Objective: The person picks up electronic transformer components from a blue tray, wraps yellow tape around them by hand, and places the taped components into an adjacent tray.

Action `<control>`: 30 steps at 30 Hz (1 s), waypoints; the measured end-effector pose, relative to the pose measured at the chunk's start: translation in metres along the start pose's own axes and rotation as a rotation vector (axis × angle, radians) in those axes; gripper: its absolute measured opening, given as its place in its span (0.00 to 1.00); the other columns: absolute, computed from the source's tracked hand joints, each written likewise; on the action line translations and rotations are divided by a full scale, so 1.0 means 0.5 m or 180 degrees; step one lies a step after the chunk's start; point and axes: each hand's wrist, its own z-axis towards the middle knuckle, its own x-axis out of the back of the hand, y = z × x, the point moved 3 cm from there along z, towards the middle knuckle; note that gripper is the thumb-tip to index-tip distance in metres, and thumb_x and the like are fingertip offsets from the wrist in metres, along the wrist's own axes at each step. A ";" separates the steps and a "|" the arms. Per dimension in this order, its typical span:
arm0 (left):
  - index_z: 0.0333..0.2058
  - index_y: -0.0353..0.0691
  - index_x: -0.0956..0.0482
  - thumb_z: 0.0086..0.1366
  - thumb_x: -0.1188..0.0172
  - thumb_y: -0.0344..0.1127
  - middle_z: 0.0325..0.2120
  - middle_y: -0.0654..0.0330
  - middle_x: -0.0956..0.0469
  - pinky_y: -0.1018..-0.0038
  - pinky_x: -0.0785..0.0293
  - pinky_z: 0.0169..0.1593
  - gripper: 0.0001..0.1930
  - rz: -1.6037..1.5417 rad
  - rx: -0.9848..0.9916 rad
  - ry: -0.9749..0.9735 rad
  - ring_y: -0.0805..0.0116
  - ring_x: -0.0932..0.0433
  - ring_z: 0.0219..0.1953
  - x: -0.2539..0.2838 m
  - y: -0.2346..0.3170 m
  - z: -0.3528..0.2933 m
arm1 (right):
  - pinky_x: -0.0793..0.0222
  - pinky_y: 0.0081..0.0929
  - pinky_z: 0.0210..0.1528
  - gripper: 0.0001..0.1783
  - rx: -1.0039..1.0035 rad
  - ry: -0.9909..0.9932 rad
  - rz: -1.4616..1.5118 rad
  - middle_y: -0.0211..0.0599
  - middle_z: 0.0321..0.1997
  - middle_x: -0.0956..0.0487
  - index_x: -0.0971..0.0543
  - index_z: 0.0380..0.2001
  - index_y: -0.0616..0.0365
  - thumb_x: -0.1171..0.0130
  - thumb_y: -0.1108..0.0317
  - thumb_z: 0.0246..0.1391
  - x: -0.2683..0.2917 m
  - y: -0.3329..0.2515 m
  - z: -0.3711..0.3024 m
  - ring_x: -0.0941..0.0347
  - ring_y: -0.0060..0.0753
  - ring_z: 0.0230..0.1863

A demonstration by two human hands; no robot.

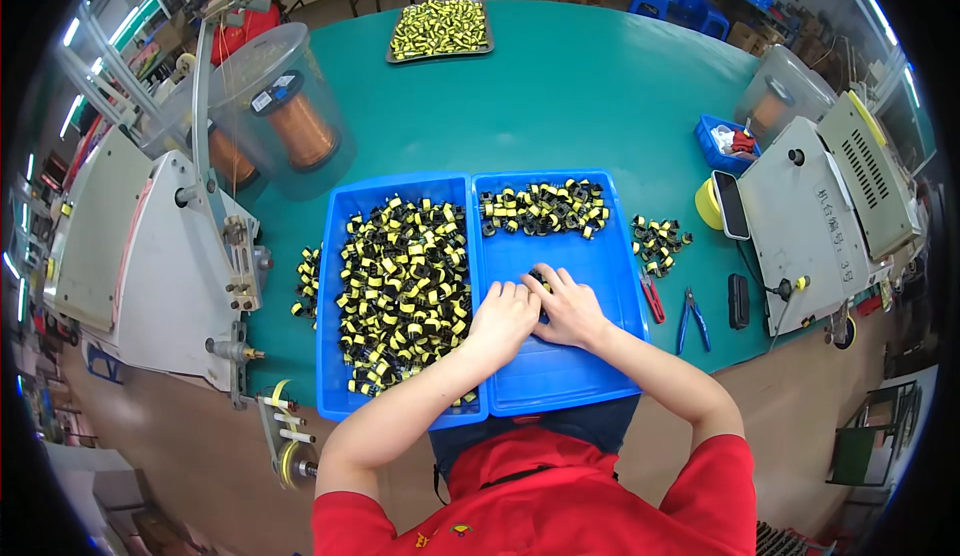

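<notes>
My left hand point(507, 318) and my right hand point(567, 308) meet over the right blue tray point(520, 366). Their fingers are curled together around a small black part point(541, 278), mostly hidden by the fingers. A cluster of small black coil bobbins with yellow tape point(545, 208) lies along that tray's far end. The left blue tray point(328, 306), touching the right one, is heaped with the same kind of taped bobbins point(405, 296).
Loose bobbins point(660, 244) lie right of the trays, near red-handled cutters point(652, 298) and blue-handled pliers point(692, 321). Winding machines point(160, 266) flank both sides. A copper wire spool point(295, 126) sits in a clear bucket. A metal tray of yellow parts point(440, 31) stands far back.
</notes>
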 end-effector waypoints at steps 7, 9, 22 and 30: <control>0.33 0.35 0.28 0.51 0.46 0.30 0.25 0.58 0.26 0.71 0.33 0.38 0.10 0.0273 0.0274 -0.0227 0.64 0.26 0.31 -0.014 0.002 0.008 | 0.25 0.33 0.27 0.31 -0.0226 0.0136 -0.0060 0.43 0.52 0.32 0.30 0.49 0.51 0.39 0.54 0.39 0.014 -0.003 0.004 0.30 0.41 0.42; 0.33 0.35 0.29 0.51 0.46 0.31 0.25 0.58 0.26 0.71 0.32 0.37 0.10 0.0287 0.0216 -0.0250 0.64 0.26 0.31 -0.012 0.002 0.010 | 0.25 0.34 0.25 0.31 -0.0124 0.0144 -0.0154 0.46 0.52 0.32 0.29 0.48 0.52 0.39 0.52 0.40 0.009 0.000 0.002 0.30 0.42 0.42; 0.31 0.35 0.27 0.48 0.43 0.30 0.31 0.55 0.30 0.70 0.34 0.39 0.10 0.0033 0.0506 0.0389 0.62 0.30 0.34 0.046 -0.014 0.013 | 0.34 0.40 0.38 0.28 -0.0141 0.0495 -0.0475 0.54 0.55 0.35 0.28 0.48 0.50 0.40 0.53 0.42 0.012 -0.012 0.001 0.34 0.52 0.47; 0.49 0.30 0.29 0.61 0.43 0.29 0.40 0.54 0.26 0.72 0.26 0.48 0.17 -0.6200 0.1980 0.0323 0.71 0.25 0.41 0.065 -0.064 0.001 | 0.35 0.45 0.37 0.20 -0.0216 0.0089 -0.0581 0.55 0.55 0.34 0.25 0.41 0.53 0.43 0.53 0.47 -0.024 -0.028 -0.003 0.34 0.51 0.48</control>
